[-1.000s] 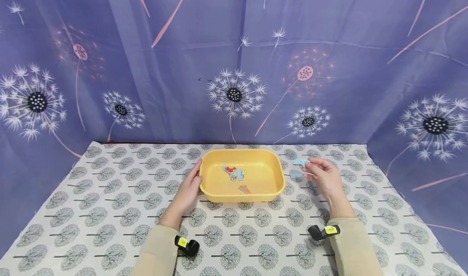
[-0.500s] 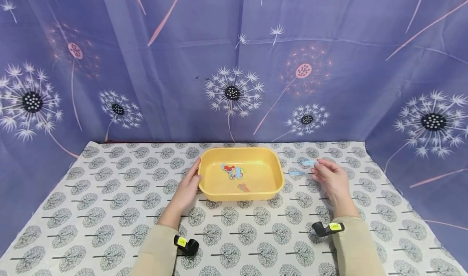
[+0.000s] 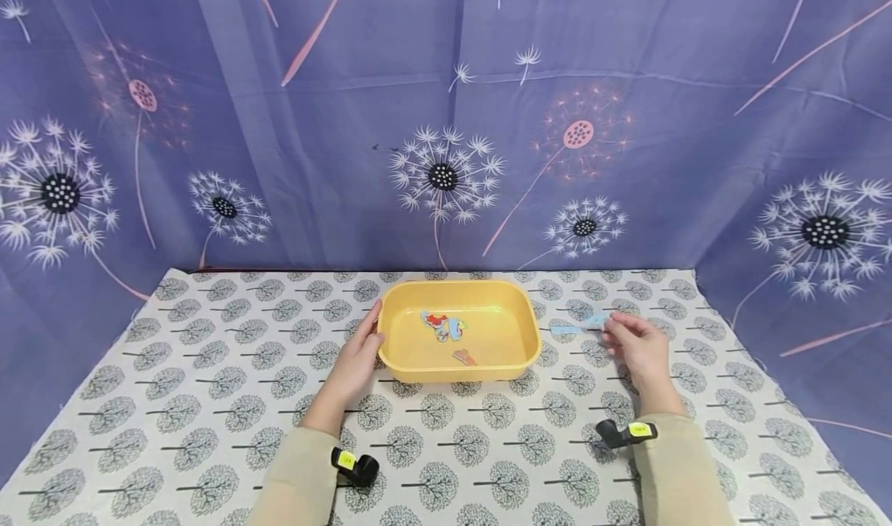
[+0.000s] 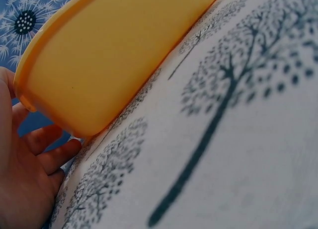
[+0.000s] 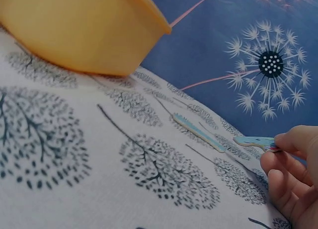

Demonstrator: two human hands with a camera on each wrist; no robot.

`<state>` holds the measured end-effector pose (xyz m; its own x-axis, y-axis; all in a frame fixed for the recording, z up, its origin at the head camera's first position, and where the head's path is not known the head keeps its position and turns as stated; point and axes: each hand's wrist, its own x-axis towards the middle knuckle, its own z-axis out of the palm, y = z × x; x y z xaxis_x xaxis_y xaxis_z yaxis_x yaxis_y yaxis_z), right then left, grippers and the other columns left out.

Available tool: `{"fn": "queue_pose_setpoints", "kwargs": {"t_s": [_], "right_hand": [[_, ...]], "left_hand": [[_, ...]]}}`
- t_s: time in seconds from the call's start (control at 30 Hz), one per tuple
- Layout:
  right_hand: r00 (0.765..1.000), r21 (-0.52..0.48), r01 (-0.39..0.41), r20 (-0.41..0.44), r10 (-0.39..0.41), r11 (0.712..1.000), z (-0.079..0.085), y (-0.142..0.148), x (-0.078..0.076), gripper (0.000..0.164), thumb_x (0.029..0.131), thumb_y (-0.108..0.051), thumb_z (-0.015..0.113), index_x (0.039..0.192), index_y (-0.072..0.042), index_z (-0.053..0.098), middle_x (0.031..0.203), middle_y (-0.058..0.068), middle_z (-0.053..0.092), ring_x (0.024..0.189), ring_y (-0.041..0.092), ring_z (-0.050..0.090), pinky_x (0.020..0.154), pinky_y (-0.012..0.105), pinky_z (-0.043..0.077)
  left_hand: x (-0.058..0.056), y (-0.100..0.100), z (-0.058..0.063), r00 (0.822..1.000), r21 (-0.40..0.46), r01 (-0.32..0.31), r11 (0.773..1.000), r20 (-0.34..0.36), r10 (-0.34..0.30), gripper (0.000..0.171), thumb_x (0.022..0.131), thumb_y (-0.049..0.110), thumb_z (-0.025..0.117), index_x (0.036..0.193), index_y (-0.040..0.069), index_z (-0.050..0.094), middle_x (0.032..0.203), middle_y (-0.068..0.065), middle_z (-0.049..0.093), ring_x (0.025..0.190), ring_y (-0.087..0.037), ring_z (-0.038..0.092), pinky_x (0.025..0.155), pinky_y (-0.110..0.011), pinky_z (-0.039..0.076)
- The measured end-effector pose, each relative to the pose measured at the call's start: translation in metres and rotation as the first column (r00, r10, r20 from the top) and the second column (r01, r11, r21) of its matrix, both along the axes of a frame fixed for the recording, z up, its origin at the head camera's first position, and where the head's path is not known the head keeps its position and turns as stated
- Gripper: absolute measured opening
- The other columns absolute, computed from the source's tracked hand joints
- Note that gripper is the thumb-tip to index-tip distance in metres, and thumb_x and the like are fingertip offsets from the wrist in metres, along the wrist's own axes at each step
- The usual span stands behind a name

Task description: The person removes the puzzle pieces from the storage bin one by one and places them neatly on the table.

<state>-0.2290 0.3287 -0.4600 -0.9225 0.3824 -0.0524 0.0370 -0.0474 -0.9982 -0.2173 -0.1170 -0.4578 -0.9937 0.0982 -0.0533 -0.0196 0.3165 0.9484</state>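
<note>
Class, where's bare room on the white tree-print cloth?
Free: in front of the yellow rectangular tray, between beige sleeves, and left of the left hand. Crowded: right of the tray, around flat light-blue pieces and right hand.

Beyond the grip hangs a purple-blue cloth backdrop point(image 3: 334, 201), creased and printed with white and pink dandelions point(image 3: 443, 177). Beneath the grip spreads a whitish tablecloth point(image 3: 509, 437) patterned with grey trees point(image 3: 439, 486) (lying on their sides), under soft, even light.
</note>
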Motion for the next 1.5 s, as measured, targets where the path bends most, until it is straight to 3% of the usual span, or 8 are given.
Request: {"fn": "queue_pose_setpoints", "kwargs": {"t_s": [0.57, 0.8, 1.13, 1.4, 1.5], "right_hand": [[0.999, 0.130, 0.038, 0.023, -0.041, 0.991, -0.0081, -0.0006, -0.0057, 0.031, 0.087, -0.005, 0.065, 0.112, 0.009, 0.056, 0.072, -0.007, 0.067, 0.058, 0.004, 0.064, 0.047, 0.017, 0.054], [0.996, 0.184, 0.056, 0.060, -0.068, 0.981, -0.0053, -0.0040, -0.0049, 0.031, 0.089, -0.008, 0.061, 0.115, 0.009, 0.056, 0.073, -0.010, 0.065, 0.061, 0.002, 0.064, 0.052, 0.018, 0.056], [0.982, 0.301, 0.080, 0.139, -0.126, 0.950, -0.0019, -0.0055, -0.0030, 0.047, 0.096, -0.033, 0.051, 0.126, 0.003, 0.055, 0.078, -0.009, 0.062, 0.066, -0.001, 0.062, 0.056, 0.020, 0.057], [0.974, 0.420, 0.096, 0.147, -0.172, 0.903, -0.0048, -0.0045, -0.0044, 0.045, 0.097, -0.035, 0.049, 0.124, 0.001, 0.058, 0.075, -0.005, 0.062, 0.058, 0.002, 0.060, 0.051, 0.017, 0.054], [0.970, 0.425, 0.106, 0.154, -0.187, 0.899, -0.0043, -0.0043, -0.0046, 0.045, 0.097, -0.034, 0.048, 0.125, 0.000, 0.057, 0.081, 0.002, 0.065, 0.058, 0.001, 0.060, 0.051, 0.016, 0.054]], "left_hand": [[-0.0006, -0.0004, 0.0015, 1.000, -0.012, 0.000, 1.000, -0.001, 0.000, 0.054, 0.100, 0.033, 0.037, 0.149, 0.042, 0.016, 0.156, 0.003, 0.025, 0.141, -0.032, 0.030, 0.114, -0.059, 0.017], [0.0002, 0.0000, 0.0045, 1.000, -0.054, -0.008, 0.998, 0.001, 0.008, 0.054, 0.100, 0.035, 0.036, 0.149, 0.042, 0.017, 0.156, 0.002, 0.027, 0.141, -0.035, 0.028, 0.111, -0.066, 0.015], [0.0001, -0.0010, 0.0021, 1.000, -0.061, -0.011, 0.998, -0.002, 0.011, 0.054, 0.100, 0.036, 0.036, 0.149, 0.041, 0.017, 0.156, 0.003, 0.027, 0.142, -0.033, 0.026, 0.112, -0.064, 0.015], [0.0006, -0.0006, 0.0030, 1.000, -0.053, -0.011, 0.999, -0.010, 0.010, 0.053, 0.100, 0.035, 0.036, 0.150, 0.041, 0.018, 0.156, 0.002, 0.027, 0.142, -0.034, 0.026, 0.111, -0.065, 0.015], [0.0001, -0.0005, 0.0037, 1.000, -0.049, -0.009, 0.999, -0.012, 0.009, 0.054, 0.100, 0.035, 0.037, 0.150, 0.040, 0.018, 0.155, 0.002, 0.028, 0.142, -0.034, 0.028, 0.112, -0.064, 0.015]]}}
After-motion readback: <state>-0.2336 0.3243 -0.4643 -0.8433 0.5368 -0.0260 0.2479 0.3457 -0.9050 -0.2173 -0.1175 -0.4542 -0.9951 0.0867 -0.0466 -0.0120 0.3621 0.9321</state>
